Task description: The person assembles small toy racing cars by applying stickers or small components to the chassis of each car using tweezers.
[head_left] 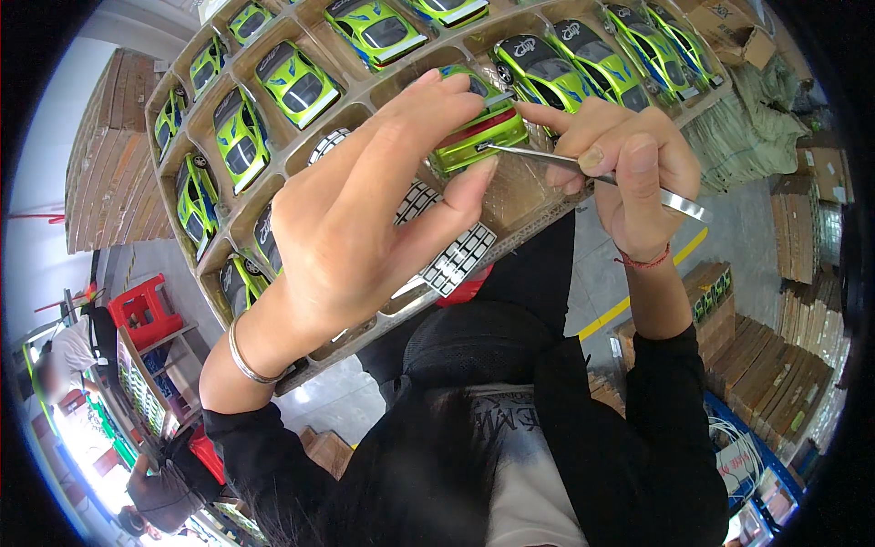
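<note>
Between the thumb and fingers of my left hand point(342, 214) is a green toy car point(478, 135), its rear end with a dark red strip turned toward me. My right hand point(643, 164) grips a pair of metal tweezers point(551, 159). Their tips touch or nearly touch the car's rear, below the red strip; anything tiny between them is too small to make out. Under my left hand lies a sheet point(467, 255) of white, black-edged rectangles, partly hidden by the hand. Both hands are above a brown plastic tray point(538, 211) with compartments.
Several similar green cars point(298, 84) sit in the tray's compartments. Stacked flat cardboard point(118, 150) stands at left, and more cardboard point(770, 369) at lower right. A red stool point(146, 310) and other people point(68, 365) are at far left. Green sacking point(743, 123) lies at right.
</note>
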`<state>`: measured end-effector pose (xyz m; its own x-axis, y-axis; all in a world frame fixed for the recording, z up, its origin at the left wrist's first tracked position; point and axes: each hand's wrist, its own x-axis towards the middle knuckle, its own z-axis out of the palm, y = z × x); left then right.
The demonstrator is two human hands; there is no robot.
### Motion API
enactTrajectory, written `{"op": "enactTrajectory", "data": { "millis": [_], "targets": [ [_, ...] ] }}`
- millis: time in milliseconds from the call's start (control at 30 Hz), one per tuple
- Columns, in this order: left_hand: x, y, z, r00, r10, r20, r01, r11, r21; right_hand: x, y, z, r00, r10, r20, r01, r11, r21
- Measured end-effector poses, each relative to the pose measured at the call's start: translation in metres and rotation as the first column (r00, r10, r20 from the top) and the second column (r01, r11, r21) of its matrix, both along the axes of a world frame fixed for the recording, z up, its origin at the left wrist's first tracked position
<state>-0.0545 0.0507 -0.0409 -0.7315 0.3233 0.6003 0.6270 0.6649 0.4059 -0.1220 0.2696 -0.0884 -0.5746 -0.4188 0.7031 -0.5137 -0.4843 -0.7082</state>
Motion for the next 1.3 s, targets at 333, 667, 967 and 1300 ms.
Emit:
{"op": "enactTrajectory", "data": {
  "millis": [333,667,967,1300],
  "targets": [
    [0.0004,0.0010,-0.0006,1.000,0.013,-0.005,-0.012,1.000,0.017,0.0015,-0.0002,-0.0011,0.999,-0.042,-0.020,0.042,0.999,0.014],
    [-0.0004,0.0012,-0.0010,0.999,0.025,-0.021,-0.024,1.000,0.019,-0.0001,-0.0006,-0.0008,0.999,-0.041,-0.023,0.041,0.999,0.007],
    [0.0012,0.0015,-0.0017,1.000,0.016,0.012,-0.016,0.999,0.050,-0.0002,-0.0021,-0.0007,0.998,-0.056,-0.019,0.056,0.998,0.006],
    [0.0016,0.0008,-0.0022,0.999,0.008,0.041,-0.010,0.999,0.033,-0.0036,-0.0021,0.0018,0.997,-0.020,0.069,0.018,1.000,0.022]
  ]
}}
